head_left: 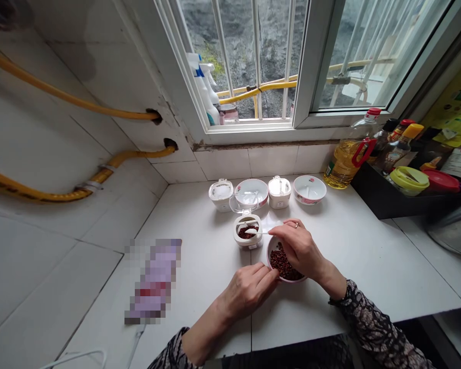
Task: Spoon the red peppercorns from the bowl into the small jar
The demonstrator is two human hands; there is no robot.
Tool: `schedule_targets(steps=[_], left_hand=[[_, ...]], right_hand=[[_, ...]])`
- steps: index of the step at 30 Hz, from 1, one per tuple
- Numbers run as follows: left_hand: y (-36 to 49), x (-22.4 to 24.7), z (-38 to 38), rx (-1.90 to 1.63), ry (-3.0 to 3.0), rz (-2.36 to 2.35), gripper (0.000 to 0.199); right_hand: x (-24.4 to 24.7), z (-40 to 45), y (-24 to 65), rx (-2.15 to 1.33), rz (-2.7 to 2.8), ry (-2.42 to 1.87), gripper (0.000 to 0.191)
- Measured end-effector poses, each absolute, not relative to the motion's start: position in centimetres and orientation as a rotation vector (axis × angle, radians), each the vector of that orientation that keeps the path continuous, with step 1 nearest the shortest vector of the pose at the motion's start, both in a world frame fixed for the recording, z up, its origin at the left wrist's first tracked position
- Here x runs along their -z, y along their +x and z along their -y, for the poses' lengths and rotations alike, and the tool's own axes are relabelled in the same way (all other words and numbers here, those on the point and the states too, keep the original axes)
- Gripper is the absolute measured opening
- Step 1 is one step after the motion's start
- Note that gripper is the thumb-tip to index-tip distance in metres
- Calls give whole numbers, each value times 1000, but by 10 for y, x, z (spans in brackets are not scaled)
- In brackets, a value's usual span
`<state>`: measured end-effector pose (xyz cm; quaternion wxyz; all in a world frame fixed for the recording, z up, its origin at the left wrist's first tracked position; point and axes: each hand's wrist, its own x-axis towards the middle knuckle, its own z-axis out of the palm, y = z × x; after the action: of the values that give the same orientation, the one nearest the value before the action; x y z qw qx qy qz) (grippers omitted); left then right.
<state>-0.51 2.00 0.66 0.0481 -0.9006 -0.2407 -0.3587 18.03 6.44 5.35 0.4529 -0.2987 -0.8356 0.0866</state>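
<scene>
1. Pinching a small white spoon (255, 231), the right hand (299, 248) curled over a bowl (269, 256) of reddish peppercorns (282, 262)
2. Left hand (248, 292) touched the bowl's rim, its grip unclear
3. Spoon tip hovered above a white lidded jar (248, 240) of peppercorns, just beyond the bowl

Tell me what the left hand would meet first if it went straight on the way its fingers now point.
The white bowl of dark red peppercorns. The fingertips of the left hand look right at its rim, possibly already touching; depth is hard to judge from here.
</scene>
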Motion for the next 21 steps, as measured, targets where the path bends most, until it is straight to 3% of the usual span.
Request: schedule_targets(steps=[6,15,21], left_hand=[[-6,-7,-20,1093,-2777,730,14],[-6,-9,-20,1085,-2771,740,11],[-5,-9,-19,1084,-2787,741,12]], right_hand=[[-62,-63,201,-198,1858,-912,21],[-44,-66,204,-367,2158,-1004,22],[-47,-66,208,-525,1951,-1160,22]])
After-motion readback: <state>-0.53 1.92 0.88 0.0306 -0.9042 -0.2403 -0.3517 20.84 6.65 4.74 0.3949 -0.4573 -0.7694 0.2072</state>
